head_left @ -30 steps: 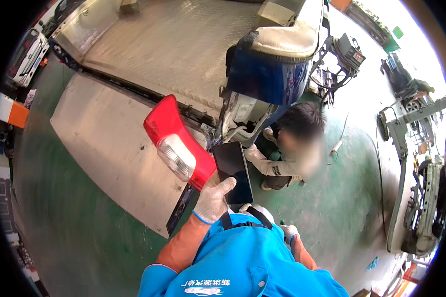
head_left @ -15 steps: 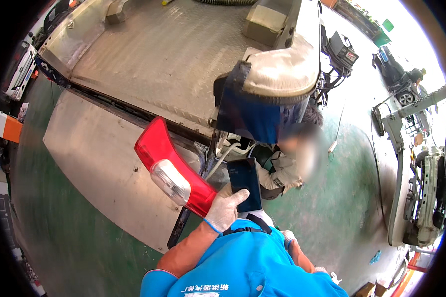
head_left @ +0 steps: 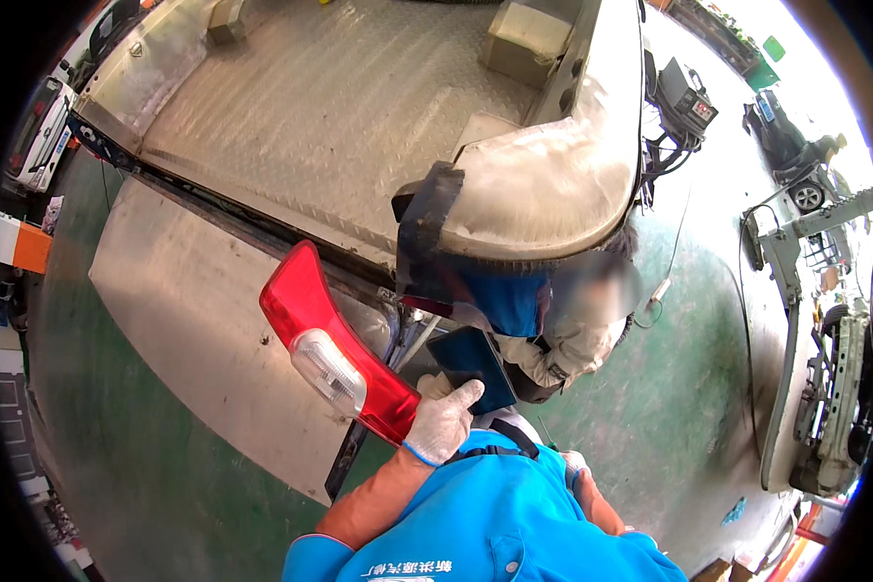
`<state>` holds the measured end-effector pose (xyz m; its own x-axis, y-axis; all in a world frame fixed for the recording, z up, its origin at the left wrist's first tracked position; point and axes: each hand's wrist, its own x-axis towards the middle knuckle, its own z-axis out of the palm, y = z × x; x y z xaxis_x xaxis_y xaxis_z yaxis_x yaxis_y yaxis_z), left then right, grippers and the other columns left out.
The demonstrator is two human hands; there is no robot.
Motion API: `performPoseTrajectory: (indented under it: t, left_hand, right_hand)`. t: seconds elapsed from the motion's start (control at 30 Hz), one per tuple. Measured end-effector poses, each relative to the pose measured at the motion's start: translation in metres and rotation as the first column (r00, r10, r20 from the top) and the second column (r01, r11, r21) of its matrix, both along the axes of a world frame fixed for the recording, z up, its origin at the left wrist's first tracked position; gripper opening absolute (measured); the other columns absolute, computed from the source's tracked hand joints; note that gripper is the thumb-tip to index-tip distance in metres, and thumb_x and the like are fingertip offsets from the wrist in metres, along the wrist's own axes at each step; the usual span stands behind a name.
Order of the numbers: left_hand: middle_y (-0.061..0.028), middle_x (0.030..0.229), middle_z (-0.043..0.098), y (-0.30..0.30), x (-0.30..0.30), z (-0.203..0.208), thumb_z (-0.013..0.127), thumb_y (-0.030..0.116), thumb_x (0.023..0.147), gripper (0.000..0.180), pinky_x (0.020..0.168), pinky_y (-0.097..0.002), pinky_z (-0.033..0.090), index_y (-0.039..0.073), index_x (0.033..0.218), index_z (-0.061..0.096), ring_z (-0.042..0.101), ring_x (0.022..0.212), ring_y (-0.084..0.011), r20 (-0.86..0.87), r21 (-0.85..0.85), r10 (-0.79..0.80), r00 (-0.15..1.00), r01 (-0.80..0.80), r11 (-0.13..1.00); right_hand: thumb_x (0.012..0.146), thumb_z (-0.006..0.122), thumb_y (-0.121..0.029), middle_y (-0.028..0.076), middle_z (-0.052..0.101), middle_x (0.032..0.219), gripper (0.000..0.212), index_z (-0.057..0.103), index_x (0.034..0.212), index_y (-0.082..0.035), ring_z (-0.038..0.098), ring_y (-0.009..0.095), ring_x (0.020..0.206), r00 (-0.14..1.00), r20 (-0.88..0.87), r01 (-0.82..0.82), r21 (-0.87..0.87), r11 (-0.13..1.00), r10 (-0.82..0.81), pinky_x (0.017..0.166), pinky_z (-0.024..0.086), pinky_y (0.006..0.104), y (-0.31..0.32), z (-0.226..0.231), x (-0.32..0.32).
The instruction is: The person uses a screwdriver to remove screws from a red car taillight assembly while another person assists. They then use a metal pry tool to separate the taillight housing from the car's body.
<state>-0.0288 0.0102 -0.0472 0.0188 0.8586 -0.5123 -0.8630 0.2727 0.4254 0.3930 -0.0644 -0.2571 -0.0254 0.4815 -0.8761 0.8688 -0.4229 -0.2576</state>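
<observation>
The white-gloved left hand [head_left: 442, 425] gripped a curved red-and-clear tail light [head_left: 344, 357] and a flat black rectangular tablet [head_left: 480, 361]; the gloved right hand's [head_left: 574, 464] state was unclear.

Tail light [head_left: 347, 336] was bright red w/ a clear, silvery-wht inset. Tablet [head_left: 473, 367] was blk w/ a dk blue sheen. L hand [head_left: 442, 425] was gloved off-wht, blue at cuff edge; R hand [head_left: 574, 465] gloved off-wht too. Shirt [head_left: 495, 514] was vivid sky blue w/ wht print at chest; belt [head_left: 485, 451] was blk.

Truck bed [head_left: 339, 116] was beige-grey w/ raised tread pattern; dropped panel [head_left: 204, 301] was plain greyish tan w/ dk specks. Corner panel [head_left: 500, 299] was deep glossy blue, its top [head_left: 543, 209] cream. Co-worker's jacket [head_left: 584, 347] was off-wht. Box [head_left: 526, 44] was tan. Floor [head_left: 640, 417] was mottled grn, paler in patches. Barrier [head_left: 29, 246] was orange + wht.
</observation>
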Motion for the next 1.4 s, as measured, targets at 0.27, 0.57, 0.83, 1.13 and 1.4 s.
performPoseTrajectory:
  t: [0.27,0.57,0.83,1.13,1.4]
  left_hand:
    - [0.0061,0.077,0.054,0.003,0.008,0.019,0.07,0.01,0.095,0.011,0.049,-0.018,0.037,0.011,0.09,0.061,0.046,0.059,-0.0033,-0.057,-0.143,-0.007,0.998,-0.001,0.99]
    - [0.0046,0.085,0.058,-0.003,0.014,0.022,0.069,0.009,0.096,0.005,0.057,-0.0193,0.042,0.01,0.095,0.064,0.052,0.07,-0.0052,-0.352,0.012,-0.02,0.936,0.026,1.0]
    - [0.0027,0.09,0.067,0.009,0.01,0.029,0.069,0.007,0.095,0.002,0.068,-0.0193,0.047,0.009,0.096,0.068,0.06,0.08,-0.0059,0.019,-0.09,0.005,1.0,-0.003,0.996]
    - [0.0033,0.092,0.068,0.012,0.017,0.013,0.068,0.004,0.094,0.011,0.069,-0.0197,0.046,0.01,0.104,0.068,0.06,0.08,-0.0053,0.028,-0.006,-0.007,1.0,0.007,1.0]
    - [0.0062,0.086,0.066,0.015,0.02,0.023,0.068,0.001,0.093,0.014,0.055,-0.0203,0.041,0.013,0.099,0.069,0.055,0.067,-0.0036,0.01,-0.123,-0.036,0.999,0.037,0.992]
  right_hand:
    - [0.092,0.057,-0.031,0.008,0.073,0.115,0.025,0.072,0.109,-0.02,0.067,0.029,0.106,0.953,-0.166,-0.234,0.122,0.964,0.252,0.094,0.051,0.0361,-0.002,-0.061,0.035]
    - [0.092,0.056,-0.03,0.006,0.073,0.115,0.026,0.072,0.109,-0.02,0.067,0.028,0.106,0.869,-0.03,-0.488,0.115,0.866,0.494,0.095,0.049,0.0357,0.013,-0.015,0.009]
    - [0.092,0.056,-0.032,0.006,0.073,0.115,0.026,0.072,0.109,-0.02,0.067,0.025,0.108,0.942,-0.073,-0.326,0.033,0.945,0.328,0.096,0.049,0.0356,0.012,-0.012,0.008]
    - [0.092,0.056,-0.033,0.005,0.073,0.111,0.022,0.069,0.106,-0.021,0.067,0.026,0.107,0.83,-0.051,-0.543,0.148,0.827,0.555,0.095,0.049,0.0362,0.02,-0.012,0.013]
    - [0.092,0.056,-0.033,0.003,0.073,0.111,0.021,0.068,0.103,-0.02,0.067,0.024,0.107,0.793,-0.039,-0.589,0.206,0.781,0.608,0.094,0.049,0.0376,0.037,0.005,-0.004]
